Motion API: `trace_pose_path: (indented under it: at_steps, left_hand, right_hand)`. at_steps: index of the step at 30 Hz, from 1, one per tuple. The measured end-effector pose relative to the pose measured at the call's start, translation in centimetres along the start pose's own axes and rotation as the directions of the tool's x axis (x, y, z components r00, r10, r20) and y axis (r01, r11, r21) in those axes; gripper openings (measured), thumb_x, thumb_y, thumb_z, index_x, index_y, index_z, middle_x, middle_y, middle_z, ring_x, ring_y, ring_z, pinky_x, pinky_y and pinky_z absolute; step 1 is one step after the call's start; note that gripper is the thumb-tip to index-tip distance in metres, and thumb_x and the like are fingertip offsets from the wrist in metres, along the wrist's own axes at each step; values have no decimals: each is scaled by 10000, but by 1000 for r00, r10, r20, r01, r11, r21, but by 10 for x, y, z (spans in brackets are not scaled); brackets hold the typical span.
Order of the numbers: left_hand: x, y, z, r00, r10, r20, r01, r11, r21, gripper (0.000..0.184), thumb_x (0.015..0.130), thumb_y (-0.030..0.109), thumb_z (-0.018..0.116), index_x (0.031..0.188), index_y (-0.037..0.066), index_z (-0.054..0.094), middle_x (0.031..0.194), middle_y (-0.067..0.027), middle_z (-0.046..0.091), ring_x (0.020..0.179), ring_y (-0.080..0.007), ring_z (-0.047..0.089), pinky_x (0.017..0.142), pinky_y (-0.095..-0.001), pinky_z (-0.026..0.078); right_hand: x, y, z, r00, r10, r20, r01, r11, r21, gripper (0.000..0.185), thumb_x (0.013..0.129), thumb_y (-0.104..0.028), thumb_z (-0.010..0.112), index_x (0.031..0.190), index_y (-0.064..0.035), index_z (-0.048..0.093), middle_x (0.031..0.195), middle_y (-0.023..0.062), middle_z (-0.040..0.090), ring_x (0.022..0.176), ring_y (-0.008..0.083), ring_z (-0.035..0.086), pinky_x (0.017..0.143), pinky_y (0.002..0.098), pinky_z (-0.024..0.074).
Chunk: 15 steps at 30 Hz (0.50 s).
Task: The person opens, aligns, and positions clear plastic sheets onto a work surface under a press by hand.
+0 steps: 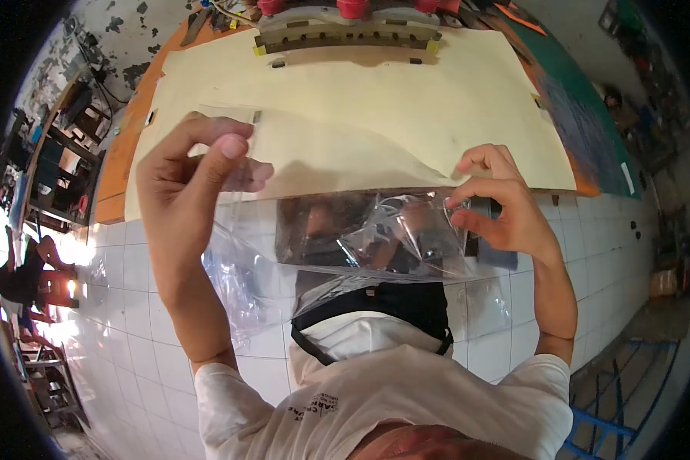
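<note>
from where i stand, clear plastic (395, 230) droops at 6 o'clock, just in front of the table's (123, 180) near edge; whether it is a bag with anything inside, i can't tell. at 10 o'clock the left hand (195, 157) is raised, fingers curled, pinching plastic at the tips. at 2 o'clock the right hand (498, 195) bends inward, thumb and index finger nipping plastic too. the shirt's (406, 376) dark print (320, 407) is too skewed to read.
</note>
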State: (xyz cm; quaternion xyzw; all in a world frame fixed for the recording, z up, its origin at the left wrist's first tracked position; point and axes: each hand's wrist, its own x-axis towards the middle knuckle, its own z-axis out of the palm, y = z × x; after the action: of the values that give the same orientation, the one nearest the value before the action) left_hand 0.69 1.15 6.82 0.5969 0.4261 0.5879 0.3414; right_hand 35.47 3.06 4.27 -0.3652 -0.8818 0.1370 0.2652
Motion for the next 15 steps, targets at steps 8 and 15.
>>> trace_pose_path:
  at_steps: [8,15]
  left_hand:
    - [4,-1,-5,997,36,-74,-32,998,48,172,877,97,697,948,-54,659,913,-115,649,700,-206,696,613,-297,585]
    - [-13,14,11,957,277,-86,-265,955,129,150,864,89,699,900,-52,666,861,-96,642,653,-160,659,592,-255,548]
  right_hand:
    - [-15,45,14,987,51,154,-120,867,484,146,755,11,749,884,-35,701,1230,133,602,1105,251,589,932,361,455]
    - [-18,21,14,984,-59,-169,113,936,334,72,803,-26,729,857,-13,684,1133,155,652,972,260,653,841,322,505]
